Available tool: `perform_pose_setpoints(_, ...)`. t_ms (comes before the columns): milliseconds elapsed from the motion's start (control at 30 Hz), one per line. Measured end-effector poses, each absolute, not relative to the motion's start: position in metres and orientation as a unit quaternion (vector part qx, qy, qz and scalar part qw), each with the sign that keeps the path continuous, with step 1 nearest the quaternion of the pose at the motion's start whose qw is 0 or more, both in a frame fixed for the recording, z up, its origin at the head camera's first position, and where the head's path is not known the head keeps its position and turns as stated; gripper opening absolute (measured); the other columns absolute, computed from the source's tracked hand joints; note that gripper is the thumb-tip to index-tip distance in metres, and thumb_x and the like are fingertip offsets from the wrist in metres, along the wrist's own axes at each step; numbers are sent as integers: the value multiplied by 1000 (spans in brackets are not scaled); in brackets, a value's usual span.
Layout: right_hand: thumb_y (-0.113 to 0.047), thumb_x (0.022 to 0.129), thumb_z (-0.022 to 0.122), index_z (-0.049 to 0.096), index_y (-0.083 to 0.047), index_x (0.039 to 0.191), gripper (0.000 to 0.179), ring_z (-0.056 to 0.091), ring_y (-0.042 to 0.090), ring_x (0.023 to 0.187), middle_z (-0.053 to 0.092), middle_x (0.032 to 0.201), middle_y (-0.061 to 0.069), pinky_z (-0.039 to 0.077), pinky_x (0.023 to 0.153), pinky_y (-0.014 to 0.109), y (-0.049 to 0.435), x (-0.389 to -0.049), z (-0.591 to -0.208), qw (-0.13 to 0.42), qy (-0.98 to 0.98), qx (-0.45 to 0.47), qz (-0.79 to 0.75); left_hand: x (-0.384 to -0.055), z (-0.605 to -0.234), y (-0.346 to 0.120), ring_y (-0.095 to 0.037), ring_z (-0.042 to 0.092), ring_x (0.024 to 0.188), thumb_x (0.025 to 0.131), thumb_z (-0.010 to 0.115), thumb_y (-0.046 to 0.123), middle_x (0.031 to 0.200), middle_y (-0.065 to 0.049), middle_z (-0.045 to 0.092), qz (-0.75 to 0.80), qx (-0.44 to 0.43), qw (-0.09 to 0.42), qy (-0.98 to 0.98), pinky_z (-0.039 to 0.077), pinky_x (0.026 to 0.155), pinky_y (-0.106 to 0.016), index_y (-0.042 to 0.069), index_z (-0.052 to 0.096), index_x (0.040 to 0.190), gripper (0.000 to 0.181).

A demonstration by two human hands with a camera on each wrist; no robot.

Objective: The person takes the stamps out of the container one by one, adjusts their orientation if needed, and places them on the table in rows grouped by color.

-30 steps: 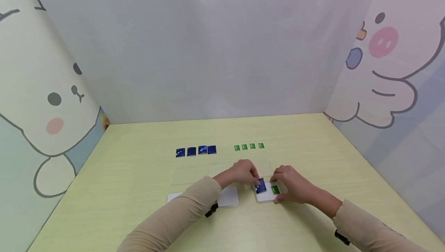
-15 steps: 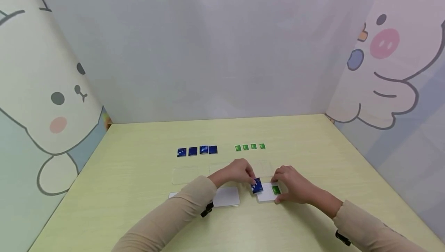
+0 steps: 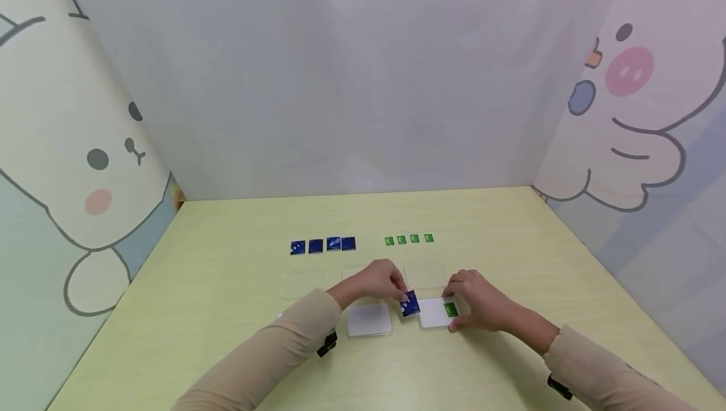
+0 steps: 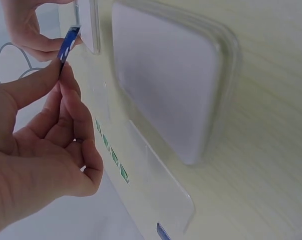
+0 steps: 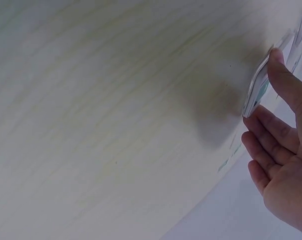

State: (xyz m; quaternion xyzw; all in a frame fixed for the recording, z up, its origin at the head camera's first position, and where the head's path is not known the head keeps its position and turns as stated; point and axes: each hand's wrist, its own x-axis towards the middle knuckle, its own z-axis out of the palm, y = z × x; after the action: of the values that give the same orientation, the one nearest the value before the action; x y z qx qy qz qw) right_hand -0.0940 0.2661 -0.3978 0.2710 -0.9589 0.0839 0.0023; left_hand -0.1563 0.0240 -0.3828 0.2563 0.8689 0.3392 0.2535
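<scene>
In the head view my left hand [image 3: 380, 280] pinches a small blue square card [image 3: 409, 304] between thumb and fingertips, just left of a flat clear case with a white top [image 3: 430, 314]. The left wrist view shows this blue card [image 4: 68, 46] nearly edge-on, its remaining fingers loosely curled. A green square card [image 3: 450, 309] lies on the right part of the white top. My right hand [image 3: 479, 302] grips that case at its right end, thumb on the near edge and fingers at the far one. The right wrist view shows the thumb on the case's edge [image 5: 258, 82].
A second white-topped case [image 3: 369, 321] lies left of centre; another is mostly hidden by the left sleeve. Behind are clear lids [image 3: 303, 285], one partly covered by the left hand. Farther back lie rows of blue cards [image 3: 316, 246] and green cards [image 3: 401, 239].
My left hand has drawn the blue card leftward off the white top of the case, beyond its left edge. The right hand keeps its hold; the green card stays in place.
</scene>
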Motion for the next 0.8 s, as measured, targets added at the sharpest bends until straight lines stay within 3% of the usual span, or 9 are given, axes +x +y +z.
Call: perform_pose_setpoints(800,-45,64,85,71,-14,97,47,55,11,91,65,94,-8,45,89,44,268,-96,-398,5,-957,279,83,-155,-378,0,-9,53,68,80,76,14,73,2,68,341,252,250,871,42,64,-21,9,74,80,5)
